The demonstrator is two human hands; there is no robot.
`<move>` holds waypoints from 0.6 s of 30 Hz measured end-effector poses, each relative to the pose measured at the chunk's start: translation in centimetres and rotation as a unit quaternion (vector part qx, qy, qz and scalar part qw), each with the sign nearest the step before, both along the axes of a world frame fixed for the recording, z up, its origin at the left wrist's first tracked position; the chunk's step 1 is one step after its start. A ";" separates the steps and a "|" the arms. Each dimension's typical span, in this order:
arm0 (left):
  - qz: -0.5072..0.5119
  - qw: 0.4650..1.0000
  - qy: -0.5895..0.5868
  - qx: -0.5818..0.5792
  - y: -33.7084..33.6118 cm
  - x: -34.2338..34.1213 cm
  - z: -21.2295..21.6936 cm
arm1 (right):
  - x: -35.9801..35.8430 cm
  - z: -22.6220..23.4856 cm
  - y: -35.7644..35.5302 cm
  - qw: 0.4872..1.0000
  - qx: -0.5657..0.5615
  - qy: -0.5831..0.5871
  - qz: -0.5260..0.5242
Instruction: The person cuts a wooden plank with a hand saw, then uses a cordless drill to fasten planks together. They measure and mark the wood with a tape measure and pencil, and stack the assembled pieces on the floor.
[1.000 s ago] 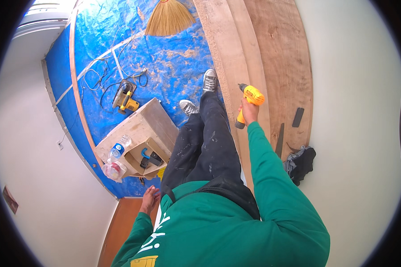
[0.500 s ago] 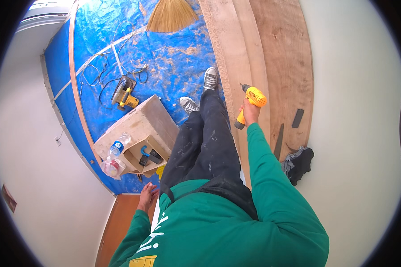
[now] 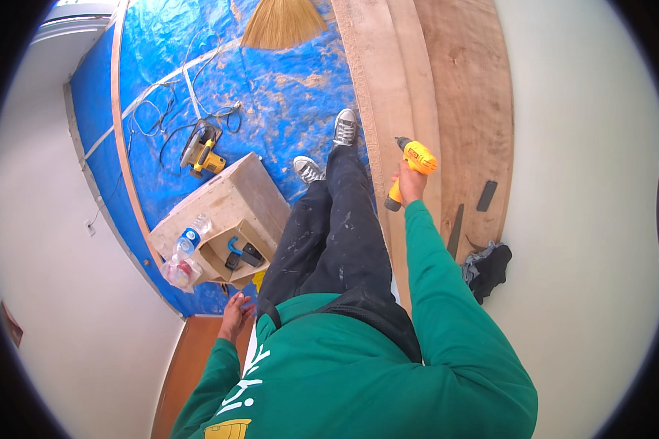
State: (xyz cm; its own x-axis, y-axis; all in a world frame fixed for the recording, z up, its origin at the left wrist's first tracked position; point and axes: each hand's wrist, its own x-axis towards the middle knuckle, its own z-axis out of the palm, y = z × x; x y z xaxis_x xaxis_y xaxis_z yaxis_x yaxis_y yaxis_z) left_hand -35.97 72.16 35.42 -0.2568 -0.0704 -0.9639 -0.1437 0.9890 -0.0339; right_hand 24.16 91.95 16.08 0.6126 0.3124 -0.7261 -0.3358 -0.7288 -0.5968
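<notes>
My right hand [image 3: 413, 183] is closed round the handle of a yellow and black cordless drill [image 3: 422, 158], held above the wooden boards on the right. The drill's dark chuck points to the upper left. Low on the left, my left hand [image 3: 234, 316] hangs beside my hip with its fingers loosely bent and apart; I see nothing in it. Nearest to that hand is an open box [image 3: 211, 257] holding black blocky items [image 3: 252, 254] and a blue curved piece [image 3: 233, 244].
A wooden crate [image 3: 256, 186] carries a plastic bottle [image 3: 189, 238] and a clear bag [image 3: 180, 274]. Beyond lie a yellow circular saw [image 3: 208, 159] with cords and a straw broom [image 3: 284, 26] on blue sheeting [image 3: 271, 95]. Stacked boards [image 3: 468, 95] bear a dark flat object [image 3: 486, 196] and bunched cloth [image 3: 490, 272].
My left hand has shifted slightly left and its fingers look a little more spread. The drill stays in my right hand, nearly still. The view has moved slightly.
</notes>
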 end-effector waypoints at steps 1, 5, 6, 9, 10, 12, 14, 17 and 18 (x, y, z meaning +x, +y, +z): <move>0.004 1.000 -0.007 0.004 0.0 -0.1 0.0 | 0.0 0.0 0.0 1.000 -0.009 -0.007 -0.001; -0.001 1.000 -0.010 -0.003 0.0 -0.1 0.0 | 0.2 -0.1 -0.1 1.000 -0.001 0.006 -0.012; -0.004 1.000 0.005 -0.020 0.0 0.0 0.0 | 0.3 -0.1 -0.1 1.000 0.000 0.003 -0.011; -0.010 1.000 0.008 -0.020 0.1 0.2 -0.1 | 0.4 -0.1 -0.1 1.000 0.004 0.004 0.007; -0.008 1.000 -0.006 -0.009 0.2 0.2 -0.2 | 0.5 -0.2 -0.1 1.000 -0.008 0.006 0.013; -0.011 1.000 -0.003 -0.012 0.5 0.4 -0.3 | 0.6 -0.4 0.0 0.999 -0.028 -0.008 0.033; -0.008 1.000 -0.013 0.002 0.7 0.5 -0.4 | 0.8 -0.9 0.0 0.998 -0.043 -0.017 0.042; -0.005 1.000 -0.015 0.006 1.0 0.7 -0.6 | 0.9 -1.8 0.0 0.994 -0.055 -0.061 0.078; -0.005 1.000 -0.007 0.003 1.0 0.8 -0.8 | 0.8 -2.1 0.1 0.986 -0.067 -0.097 0.118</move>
